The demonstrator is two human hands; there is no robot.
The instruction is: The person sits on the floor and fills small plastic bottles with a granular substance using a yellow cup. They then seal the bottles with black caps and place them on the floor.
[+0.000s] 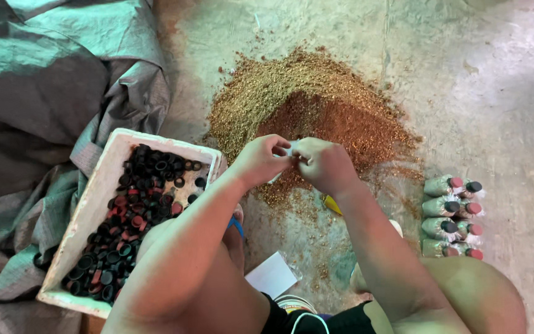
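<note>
A small clear bag point(290, 150) is pinched between left hand point(262, 161) and right hand point(326, 166).

Both hands meet at centre: left hand point(261, 161) and right hand point(324, 166) touching, fingertips pinched together on a small bag point(287, 150). Directly beyond the grip, a heap of granular substrate point(310, 105) on the concrete floor point(495, 93). Left of the grip, a foam tray point(94, 192) with ring caps point(137, 204) in it, sitting on a tarpaulin point(44, 93). Right of the grip and nearer the person, filled capped bags point(451, 216) stacked on their sides. Below the grip, between the knees, a flat card point(271, 275).
</note>
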